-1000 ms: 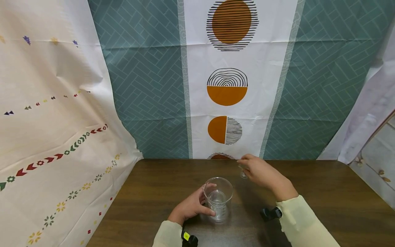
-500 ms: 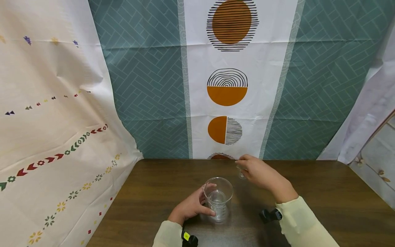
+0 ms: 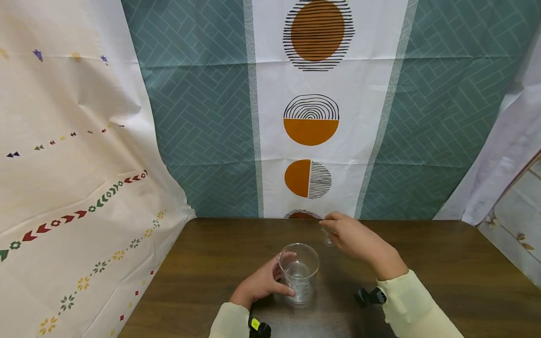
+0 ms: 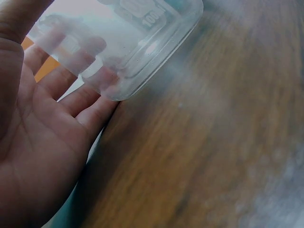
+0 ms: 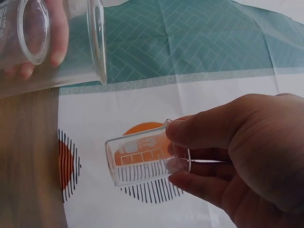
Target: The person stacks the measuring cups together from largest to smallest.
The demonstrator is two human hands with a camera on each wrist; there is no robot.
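Observation:
A large clear beaker [image 3: 313,268] stands on the table, with a smaller beaker [image 3: 297,278] nested inside it. My left hand [image 3: 262,282] holds the large beaker's left side, thumb in front and fingers behind. In the left wrist view, those fingers [image 4: 61,80] show partly through its clear wall. Beyond and to the right, my right hand [image 3: 359,237] holds a small glass beaker [image 5: 137,159]. The right wrist view shows thumb and fingers pinching that beaker near its spouted rim, white graduation marks on its side. Only its lower end shows in the head view.
The brown wooden table [image 3: 203,281] runs back to a hanging green and white cloth [image 3: 203,141] with orange circles. A cream embroidered cloth [image 3: 63,188] hangs on the left, and pale fabric [image 3: 498,155] on the right.
My right hand has shifted slightly left with the small beaker, towards the large one. The left hand and the large beaker stay where they were.

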